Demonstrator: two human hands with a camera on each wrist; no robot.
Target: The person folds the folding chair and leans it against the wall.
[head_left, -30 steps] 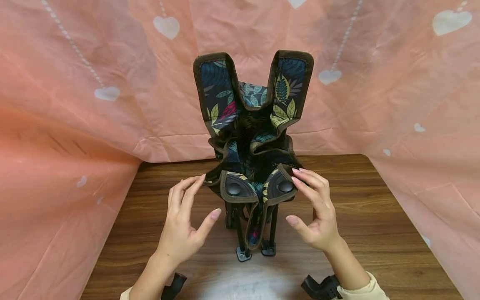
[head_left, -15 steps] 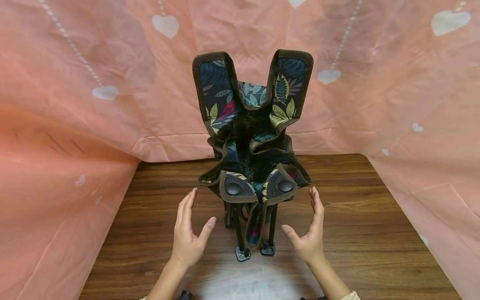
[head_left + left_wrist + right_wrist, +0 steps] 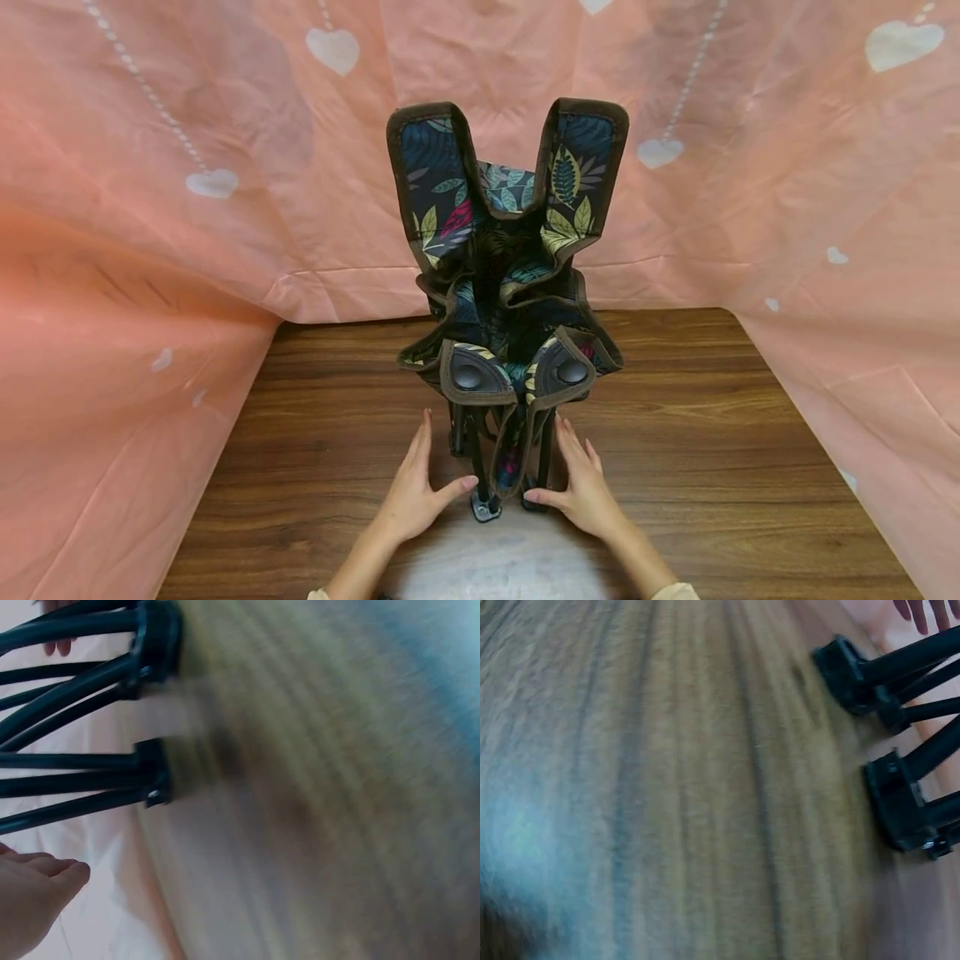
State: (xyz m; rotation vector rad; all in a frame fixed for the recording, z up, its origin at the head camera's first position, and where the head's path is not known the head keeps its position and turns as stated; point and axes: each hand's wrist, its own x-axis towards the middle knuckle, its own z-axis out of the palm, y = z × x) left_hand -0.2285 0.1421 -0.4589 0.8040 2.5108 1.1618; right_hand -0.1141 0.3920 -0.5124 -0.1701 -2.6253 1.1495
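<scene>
A folding camp chair (image 3: 459,217) stands partly folded in the head view, its dark leaf-print fabric edged in brown. Its black legs and feet (image 3: 486,507) show below the fabric, and closer in the left wrist view as tubes (image 3: 75,780) and in the right wrist view as feet (image 3: 896,799). Beside the legs on the left is my left hand (image 3: 416,496), thumb spread and fingers straight. My right hand (image 3: 585,492) mirrors it on the right, its fingertips by the front leg. Whether either hand touches the legs, I cannot tell.
The chair stands on a brown wood-grain tabletop (image 3: 712,433). Pink cloth (image 3: 720,208) printed with white hearts hangs behind it and along both sides. Two fabric corners with black round caps (image 3: 572,372) face me.
Both hands have left the chair's front fabric corners, moved down and come closer together beside the legs. The chair itself stays where it was.
</scene>
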